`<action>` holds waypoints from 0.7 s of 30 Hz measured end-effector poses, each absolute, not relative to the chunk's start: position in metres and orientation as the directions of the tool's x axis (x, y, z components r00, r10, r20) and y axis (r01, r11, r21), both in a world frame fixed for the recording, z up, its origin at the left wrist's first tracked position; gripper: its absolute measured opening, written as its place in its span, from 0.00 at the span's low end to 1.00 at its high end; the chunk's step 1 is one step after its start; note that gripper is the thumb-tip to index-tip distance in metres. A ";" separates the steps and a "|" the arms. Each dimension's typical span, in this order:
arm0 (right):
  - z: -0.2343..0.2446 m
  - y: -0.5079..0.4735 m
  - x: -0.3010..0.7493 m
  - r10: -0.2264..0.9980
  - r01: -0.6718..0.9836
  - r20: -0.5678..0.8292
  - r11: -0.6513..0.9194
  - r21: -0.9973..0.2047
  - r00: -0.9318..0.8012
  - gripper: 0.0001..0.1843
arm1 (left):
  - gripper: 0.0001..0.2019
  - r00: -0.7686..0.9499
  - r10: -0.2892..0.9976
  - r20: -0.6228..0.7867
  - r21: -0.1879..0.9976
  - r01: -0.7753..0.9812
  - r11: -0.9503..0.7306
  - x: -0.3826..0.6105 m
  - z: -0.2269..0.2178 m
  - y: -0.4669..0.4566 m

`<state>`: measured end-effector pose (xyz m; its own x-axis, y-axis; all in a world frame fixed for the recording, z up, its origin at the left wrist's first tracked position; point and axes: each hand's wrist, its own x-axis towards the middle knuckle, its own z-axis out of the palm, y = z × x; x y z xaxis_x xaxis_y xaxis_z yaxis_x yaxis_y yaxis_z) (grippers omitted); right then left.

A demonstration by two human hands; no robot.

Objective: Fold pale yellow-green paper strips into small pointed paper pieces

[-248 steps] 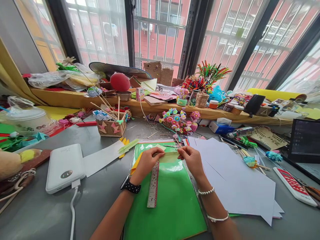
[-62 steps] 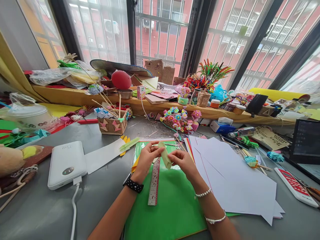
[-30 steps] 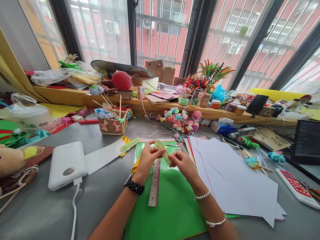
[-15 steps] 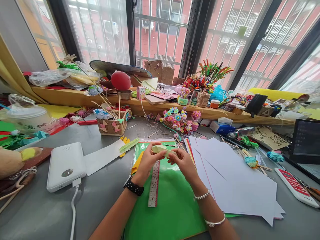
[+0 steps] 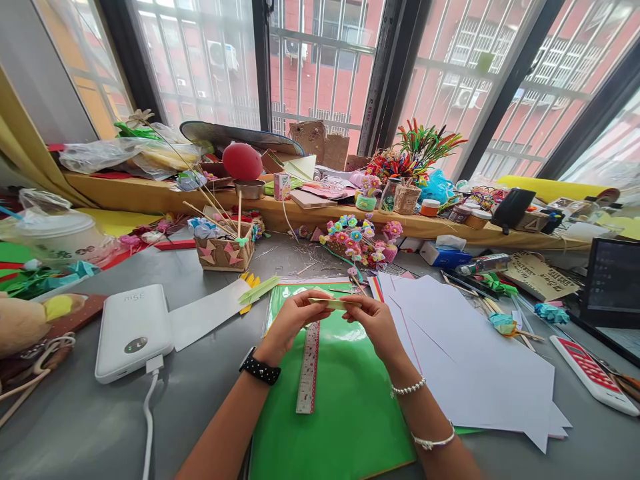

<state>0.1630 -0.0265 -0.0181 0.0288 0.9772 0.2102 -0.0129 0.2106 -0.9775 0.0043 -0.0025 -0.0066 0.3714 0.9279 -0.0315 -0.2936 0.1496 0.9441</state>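
Between my two hands is a small folded piece of pale green paper, seen nearly edge-on. My left hand pinches its left end, and my right hand pinches the right end. Both hands are held above a shiny green sheet. On that sheet, below my left hand, lies a ruler with a red edge. Left of my hands, folded light green strips and yellow folded paper rest on a white paper strip.
White paper sheets are stacked at right, beside a red-and-white calculator. A white power bank with a cable lies at left. Behind stand a cardboard box with sticks and fuzzy flowers. A laptop is at far right.
The folded paper has turned from showing its face to nearly edge-on. My right fingers have closed around its right end, and my left wrist has shifted slightly left.
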 end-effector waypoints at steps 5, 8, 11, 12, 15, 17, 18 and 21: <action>-0.017 -0.028 0.162 0.975 0.026 0.218 0.217 -0.976 0.050 0.09 | 0.10 0.358 0.934 -0.022 0.962 -0.247 0.117 0.006 -0.009 -0.003; -0.016 -0.029 0.161 0.977 0.060 0.210 0.208 -0.976 0.042 0.10 | 0.10 0.319 0.947 -0.032 0.967 -0.229 0.110 0.007 -0.012 -0.002; -0.017 -0.029 0.161 0.976 0.082 0.220 0.219 -0.972 0.004 0.13 | 0.12 0.312 0.950 -0.015 0.978 -0.193 0.078 0.006 -0.012 -0.002; -0.018 -0.028 0.161 0.974 0.082 0.225 0.225 -0.971 -0.004 0.13 | 0.12 0.312 0.950 0.000 0.982 -0.178 0.058 0.006 -0.011 -0.002; -0.020 -0.026 0.162 0.975 0.071 0.220 0.218 -0.973 0.012 0.14 | 0.12 0.310 0.949 0.049 0.991 -0.135 -0.007 0.006 -0.010 -0.003; -0.021 -0.026 0.162 0.979 0.067 0.201 0.200 -0.978 0.016 0.14 | 0.12 0.303 0.950 0.077 0.993 -0.107 -0.046 0.007 -0.010 -0.003; -0.021 -0.026 0.162 0.981 0.066 0.193 0.192 -0.979 0.011 0.14 | 0.12 0.296 0.951 0.087 0.994 -0.094 -0.062 0.007 -0.010 -0.003; -0.021 -0.027 0.163 0.984 0.064 0.175 0.176 -0.982 -0.012 0.13 | 0.14 0.285 0.954 0.095 0.994 -0.077 -0.076 0.007 -0.010 -0.003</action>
